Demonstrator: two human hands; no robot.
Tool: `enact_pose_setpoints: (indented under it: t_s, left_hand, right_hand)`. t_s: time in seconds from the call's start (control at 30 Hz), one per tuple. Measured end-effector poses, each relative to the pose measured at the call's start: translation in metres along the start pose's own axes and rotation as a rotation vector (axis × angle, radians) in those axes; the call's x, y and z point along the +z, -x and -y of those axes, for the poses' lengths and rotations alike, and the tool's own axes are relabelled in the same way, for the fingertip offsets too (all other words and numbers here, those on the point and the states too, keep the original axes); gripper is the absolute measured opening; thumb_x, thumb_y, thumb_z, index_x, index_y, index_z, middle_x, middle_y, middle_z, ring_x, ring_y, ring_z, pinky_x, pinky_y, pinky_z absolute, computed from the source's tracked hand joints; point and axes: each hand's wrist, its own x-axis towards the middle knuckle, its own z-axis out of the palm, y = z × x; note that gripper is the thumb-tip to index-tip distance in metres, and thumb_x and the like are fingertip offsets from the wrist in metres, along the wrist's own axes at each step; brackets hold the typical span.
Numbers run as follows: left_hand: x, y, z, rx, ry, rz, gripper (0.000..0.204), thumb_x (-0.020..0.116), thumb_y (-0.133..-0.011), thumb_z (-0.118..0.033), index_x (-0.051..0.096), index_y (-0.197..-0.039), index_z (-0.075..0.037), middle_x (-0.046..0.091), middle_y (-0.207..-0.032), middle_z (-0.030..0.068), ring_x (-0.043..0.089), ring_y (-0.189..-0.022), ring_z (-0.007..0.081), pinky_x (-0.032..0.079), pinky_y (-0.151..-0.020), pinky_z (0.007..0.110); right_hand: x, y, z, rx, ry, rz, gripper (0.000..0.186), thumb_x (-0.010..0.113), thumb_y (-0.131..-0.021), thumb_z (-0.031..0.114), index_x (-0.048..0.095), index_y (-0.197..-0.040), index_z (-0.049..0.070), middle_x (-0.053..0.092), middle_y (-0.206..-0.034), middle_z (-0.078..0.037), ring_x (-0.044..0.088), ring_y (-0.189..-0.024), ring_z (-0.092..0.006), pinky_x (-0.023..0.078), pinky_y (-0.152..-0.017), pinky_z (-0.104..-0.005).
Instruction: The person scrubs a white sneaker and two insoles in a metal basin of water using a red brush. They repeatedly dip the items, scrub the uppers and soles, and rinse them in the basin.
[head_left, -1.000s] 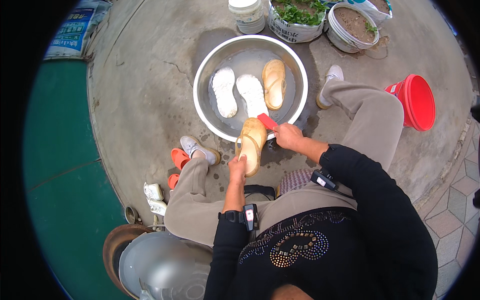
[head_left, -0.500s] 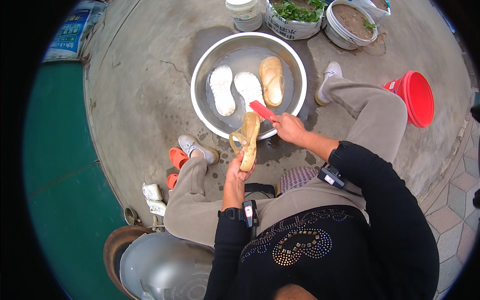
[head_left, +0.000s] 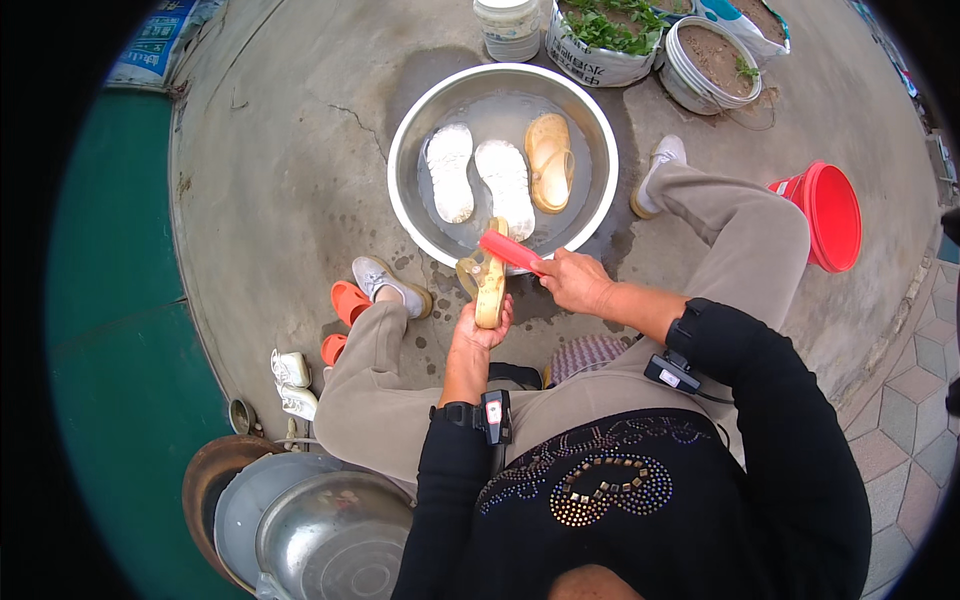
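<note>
My left hand (head_left: 485,325) grips a tan clog (head_left: 490,290) by one end, tilted so its side faces up near the basin's front rim. In my right hand (head_left: 578,283) is a red brush (head_left: 512,251), its head lying against the clog's upper part. Just beyond, a wide metal basin (head_left: 404,215) holds cloudy shallow water. Inside it lie a white shoe (head_left: 450,172) on the left, another white shoe (head_left: 505,188) in the middle and a second tan clog (head_left: 549,162) on the right. My fingers partly hide the held clog's lower end.
A red bucket (head_left: 835,217) lies tipped at the right. Planters with soil and leaves (head_left: 612,30) and a white tub (head_left: 508,28) stand behind the basin. Orange clogs (head_left: 348,302), white shoes (head_left: 291,370) and stacked metal bowls (head_left: 335,530) are at my left.
The brush has moved left and down onto the clog's side. My left hand has turned the clog more upright. The whole view has shifted slightly.
</note>
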Motion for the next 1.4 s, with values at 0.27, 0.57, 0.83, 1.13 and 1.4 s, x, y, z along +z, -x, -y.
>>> enact_pose_setpoints:
  t_s: [0.27,0.57,0.83,1.13,1.4]
  left_hand:
    - [0.012,-0.001,0.011,0.084,-0.259,0.018,0.036,0.044,-0.092,-0.032,0.058,-0.108,-0.002,0.062,-0.091,0.0128,0.061,-0.072,0.024,0.053,-0.055,0.029]
    - [0.041,0.012,0.03,0.612,-0.669,-0.153,0.028,0.049,-0.093,-0.016,0.053,-0.114,0.003,0.064,-0.098,0.0124,0.064,-0.079,0.0203,0.053,-0.064,0.034]
    - [0.06,0.016,0.044,0.885,-0.91,-0.098,0.034,0.049,-0.091,-0.008,0.051,-0.122,0.004,0.063,-0.103,0.0083,0.061,-0.083,0.0129,0.049,-0.074,0.027]
    - [0.054,0.006,0.04,1.166,-1.158,-0.215,0.048,0.051,-0.086,-0.011,0.044,-0.132,0.0,0.063,-0.11,0.0167,0.062,-0.096,0.0229,0.046,-0.085,0.03]
    - [0.06,0.02,0.043,1.329,-1.501,-0.446,0.049,0.05,-0.085,-0.021,0.046,-0.132,-0.008,0.059,-0.11,0.025,0.057,-0.101,0.0378,0.045,-0.087,0.042]
  right_hand:
    - [0.0,0.012,-0.003,0.033,0.021,-0.103,0.03,0.054,-0.086,0.023,0.058,-0.115,0.014,0.054,-0.093,-0.019,0.059,-0.081,-0.0398,0.048,-0.074,-0.0473]
    - [-0.03,-0.033,-0.028,0.272,-0.211,-0.191,0.04,0.057,-0.084,0.02,0.056,-0.122,0.007,0.064,-0.097,-0.019,0.063,-0.088,-0.0313,0.048,-0.078,-0.0374]
    - [-0.025,-0.044,0.01,0.23,-0.775,-0.196,0.068,0.068,-0.072,-0.001,0.038,-0.132,-0.009,0.063,-0.091,-0.01,0.058,-0.082,-0.0118,0.047,-0.075,-0.023]
    - [-0.018,-0.05,0.025,0.15,-0.322,-0.375,0.057,0.069,-0.067,0.004,0.054,-0.122,0.0,0.067,-0.095,-0.017,0.066,-0.085,-0.0216,0.05,-0.077,-0.0294]
    - [-0.016,-0.043,0.034,0.042,-0.14,-0.572,0.047,0.066,-0.068,0.008,0.059,-0.114,0.008,0.065,-0.093,-0.017,0.064,-0.086,-0.0324,0.05,-0.076,-0.0375]
